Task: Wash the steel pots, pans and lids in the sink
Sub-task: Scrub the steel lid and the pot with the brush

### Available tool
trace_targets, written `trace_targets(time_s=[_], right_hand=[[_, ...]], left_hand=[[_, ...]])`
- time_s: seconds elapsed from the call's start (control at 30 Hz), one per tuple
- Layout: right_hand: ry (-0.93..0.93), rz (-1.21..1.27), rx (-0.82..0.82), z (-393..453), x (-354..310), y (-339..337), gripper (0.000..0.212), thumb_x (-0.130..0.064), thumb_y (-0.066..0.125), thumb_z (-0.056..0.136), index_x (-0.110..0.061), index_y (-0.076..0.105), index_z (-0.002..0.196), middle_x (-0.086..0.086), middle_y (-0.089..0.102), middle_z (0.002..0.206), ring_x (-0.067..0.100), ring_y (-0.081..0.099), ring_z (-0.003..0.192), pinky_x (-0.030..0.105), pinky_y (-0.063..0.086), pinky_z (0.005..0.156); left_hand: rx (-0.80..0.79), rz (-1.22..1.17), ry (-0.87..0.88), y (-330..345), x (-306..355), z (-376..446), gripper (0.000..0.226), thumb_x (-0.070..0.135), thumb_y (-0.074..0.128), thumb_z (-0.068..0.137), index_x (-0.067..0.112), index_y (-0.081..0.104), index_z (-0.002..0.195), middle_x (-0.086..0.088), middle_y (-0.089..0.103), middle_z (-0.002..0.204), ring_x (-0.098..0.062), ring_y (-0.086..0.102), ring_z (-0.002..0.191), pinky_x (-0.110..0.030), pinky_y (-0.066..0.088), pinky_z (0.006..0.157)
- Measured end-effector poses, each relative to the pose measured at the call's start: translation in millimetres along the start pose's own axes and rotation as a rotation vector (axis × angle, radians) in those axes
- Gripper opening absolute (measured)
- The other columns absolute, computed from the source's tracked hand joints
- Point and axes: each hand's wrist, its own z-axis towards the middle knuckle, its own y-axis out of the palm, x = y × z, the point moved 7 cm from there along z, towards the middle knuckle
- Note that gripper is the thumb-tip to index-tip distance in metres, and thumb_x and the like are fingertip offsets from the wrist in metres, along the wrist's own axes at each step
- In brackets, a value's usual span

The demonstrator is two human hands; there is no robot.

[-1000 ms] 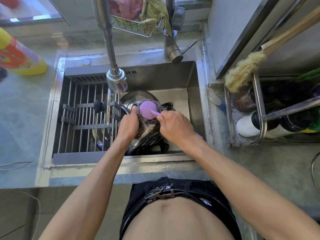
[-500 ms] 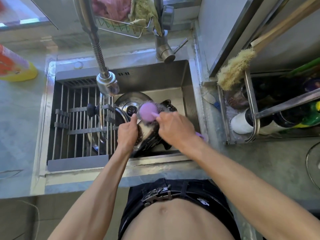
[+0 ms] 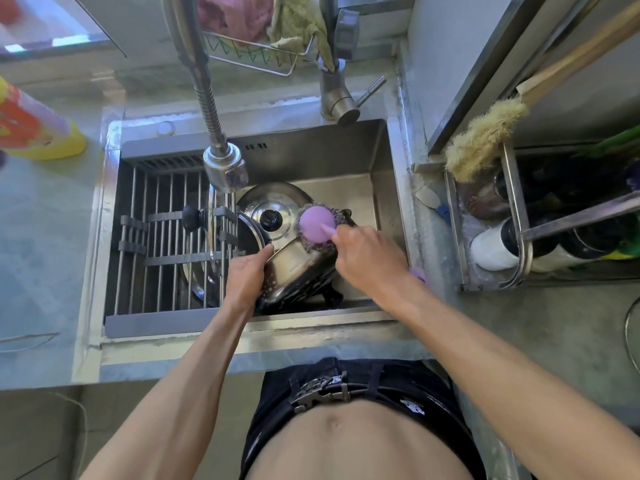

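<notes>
A steel pot (image 3: 298, 268) lies tilted on its side in the sink (image 3: 346, 161), against the front wall. The left hand (image 3: 247, 275) grips its rim, fingers curled over the edge. The right hand (image 3: 369, 258) is clamped on the handle of a purple scrubber (image 3: 317, 221) backed with steel wool, pressed to the pot's far edge. A steel lid (image 3: 273, 209) with a black knob lies just behind the pot. Another lid (image 3: 211, 233) stands on edge in the roll-up rack (image 3: 156, 244) over the sink's left half. The spray faucet head (image 3: 225, 166) hangs above.
</notes>
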Motion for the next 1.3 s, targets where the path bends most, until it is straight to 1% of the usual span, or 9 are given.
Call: trace_targets(time_s=[0.07,0.2,0.33,0.47,0.6,0.73,0.87,0.97,1.3], right_hand=[[-0.12,-0.032,-0.064,-10.3,-24.5,5.3,0.031,-0.022,0.035,0.103,-0.009,0.062,0.112,0.018,0.069,0.096,0.041,0.067,0.084,0.039,0.039,0.062],[0.09,-0.062,0.039,10.2,8.5,-12.6,0.028,-0.018,0.036,0.101,-0.008,0.061,0.106,0.019,0.069,0.095,0.041,0.067,0.085,0.038,0.036,0.061],[-0.128,-0.097,-0.08,-15.6,-30.1,-0.9,0.025,-0.016,0.039,0.099,-0.01,0.059,0.113,0.015,0.068,0.097,0.04,0.067,0.085,0.037,0.033,0.06],[0.044,-0.12,0.045,4.5,14.9,-19.1,0.026,-0.016,0.036,0.102,-0.008,0.06,0.108,0.014,0.067,0.088,0.037,0.067,0.076,0.036,0.034,0.056],[-0.198,-0.068,-0.111,-24.2,-29.4,2.2,0.024,-0.018,0.036,0.102,-0.011,0.056,0.115,0.013,0.065,0.092,0.035,0.066,0.075,0.037,0.038,0.057],[0.043,-0.003,0.082,6.2,8.4,-21.8,0.024,-0.018,0.038,0.102,-0.008,0.06,0.105,0.017,0.068,0.085,0.04,0.067,0.074,0.042,0.049,0.058],[-0.153,-0.083,-0.022,-6.4,-30.7,-14.4,0.024,-0.024,0.038,0.103,-0.012,0.058,0.11,0.013,0.067,0.091,0.039,0.066,0.076,0.038,0.033,0.057],[-0.001,-0.013,0.057,12.6,-0.6,-26.8,0.026,-0.022,0.038,0.103,-0.01,0.061,0.102,0.015,0.066,0.084,0.038,0.065,0.073,0.04,0.043,0.056],[0.163,0.096,0.104,29.8,27.7,-43.5,0.031,-0.034,0.043,0.103,-0.016,0.065,0.088,0.004,0.063,0.074,0.028,0.061,0.068,0.034,0.046,0.057]], left_hand=[[-0.016,-0.034,-0.005,8.2,0.2,-1.8,0.038,0.027,0.064,0.099,0.007,0.058,0.067,0.0,0.049,0.054,-0.01,0.041,0.047,-0.03,0.03,0.051],[-0.042,-0.026,0.01,30.3,17.6,-5.7,0.043,0.038,0.062,0.1,0.01,0.059,0.068,-0.002,0.048,0.057,-0.013,0.044,0.051,-0.026,0.031,0.05],[-0.064,-0.023,0.019,33.8,21.0,4.1,0.02,0.014,0.06,0.095,0.006,0.062,0.077,-0.01,0.047,0.067,-0.02,0.042,0.067,-0.03,0.026,0.055],[-0.066,-0.052,-0.02,35.2,23.9,5.7,0.039,0.047,0.066,0.096,0.011,0.061,0.08,-0.01,0.049,0.071,-0.02,0.046,0.067,-0.031,0.035,0.063],[-0.023,-0.105,-0.081,28.2,26.9,9.6,0.05,0.048,0.064,0.097,0.011,0.054,0.066,-0.008,0.046,0.065,-0.021,0.048,0.064,-0.026,0.039,0.051],[0.04,-0.218,-0.177,17.2,22.6,17.2,0.043,0.05,0.065,0.094,0.01,0.073,0.079,-0.007,0.076,0.081,-0.024,0.069,0.077,-0.042,0.058,0.083],[0.016,-0.265,-0.144,15.1,21.2,13.7,0.035,0.039,0.061,0.098,0.014,0.075,0.079,-0.001,0.075,0.072,-0.02,0.069,0.071,-0.034,0.055,0.073],[-0.028,-0.268,-0.109,19.4,15.0,8.4,0.032,0.027,0.058,0.098,0.017,0.072,0.07,0.005,0.069,0.065,-0.017,0.063,0.068,-0.029,0.049,0.066],[-0.166,-0.205,-0.081,28.7,1.6,-5.5,0.05,0.053,0.064,0.089,0.006,0.079,0.095,-0.019,0.076,0.103,-0.033,0.07,0.094,-0.047,0.054,0.092]])
